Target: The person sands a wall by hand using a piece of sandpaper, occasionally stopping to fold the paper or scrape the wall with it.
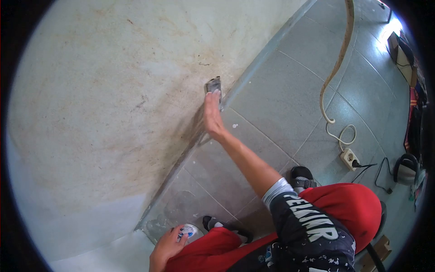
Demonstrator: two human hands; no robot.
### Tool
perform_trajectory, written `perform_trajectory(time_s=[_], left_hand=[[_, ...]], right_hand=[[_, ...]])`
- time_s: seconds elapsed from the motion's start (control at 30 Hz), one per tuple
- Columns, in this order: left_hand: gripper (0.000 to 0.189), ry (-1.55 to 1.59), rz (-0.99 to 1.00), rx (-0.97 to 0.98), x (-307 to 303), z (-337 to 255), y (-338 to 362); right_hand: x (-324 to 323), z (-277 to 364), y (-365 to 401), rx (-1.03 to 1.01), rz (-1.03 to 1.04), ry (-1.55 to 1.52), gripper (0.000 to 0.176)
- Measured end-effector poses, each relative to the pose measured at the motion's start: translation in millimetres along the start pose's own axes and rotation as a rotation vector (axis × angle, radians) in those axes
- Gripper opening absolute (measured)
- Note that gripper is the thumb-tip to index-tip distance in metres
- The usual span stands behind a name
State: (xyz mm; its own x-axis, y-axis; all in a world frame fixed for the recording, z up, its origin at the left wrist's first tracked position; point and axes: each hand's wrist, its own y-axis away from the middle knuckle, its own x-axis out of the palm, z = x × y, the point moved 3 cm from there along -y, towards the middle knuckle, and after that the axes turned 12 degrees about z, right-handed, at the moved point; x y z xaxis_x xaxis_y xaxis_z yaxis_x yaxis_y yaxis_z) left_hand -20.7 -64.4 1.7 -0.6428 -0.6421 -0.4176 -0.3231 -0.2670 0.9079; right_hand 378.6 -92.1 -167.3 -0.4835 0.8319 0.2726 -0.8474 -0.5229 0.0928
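Observation:
My right hand (211, 117) reaches out to the wall low down, its fingers laid along a dark grey sanding block (214, 85). The block is against the stained, off-white wall (113, 104), just above the floor edge. Part of the block is hidden under the fingers. My left hand (170, 246) is low at the left, beside my red trouser leg (206, 247). Its fingers are bent over a white, rounded thing with blue print (191, 233); its kind I cannot make out.
Grey floor tiles (272, 97) meet the wall along a slanting edge. On the right lie a beige cable (337, 68) and a white socket strip (350, 158) with a black plug. A dark and grey object (406, 169) and a cardboard piece (379, 251) stand farther right.

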Motion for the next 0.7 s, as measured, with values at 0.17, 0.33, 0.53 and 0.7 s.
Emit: perform_trajectory(time_s=[0.17, 0.33, 0.53, 0.7], left_hand=[[0.047, -0.01, -0.138, -0.005, -6.5, -2.5, 13.0], [0.049, -0.049, 0.001, 0.01, 16.4, 12.0, 1.1], [0.053, -0.081, 0.073, -0.012, -10.9, 3.0, -7.1], [0.053, -0.243, 0.003, -0.013, -34.5, -24.1, -22.4]], right_hand=[[-67.1, -17.4, -45.2, -0.02, -0.178, -0.001, 0.096], [-52.4, -43.6, -64.7, 0.052, -0.169, 0.038, 0.098], [-1.9, -11.7, -14.4, 0.11, -0.104, -0.166, 0.099], [-56.4, -38.9, -64.1, 0.198, 0.007, -0.441, 0.109]])
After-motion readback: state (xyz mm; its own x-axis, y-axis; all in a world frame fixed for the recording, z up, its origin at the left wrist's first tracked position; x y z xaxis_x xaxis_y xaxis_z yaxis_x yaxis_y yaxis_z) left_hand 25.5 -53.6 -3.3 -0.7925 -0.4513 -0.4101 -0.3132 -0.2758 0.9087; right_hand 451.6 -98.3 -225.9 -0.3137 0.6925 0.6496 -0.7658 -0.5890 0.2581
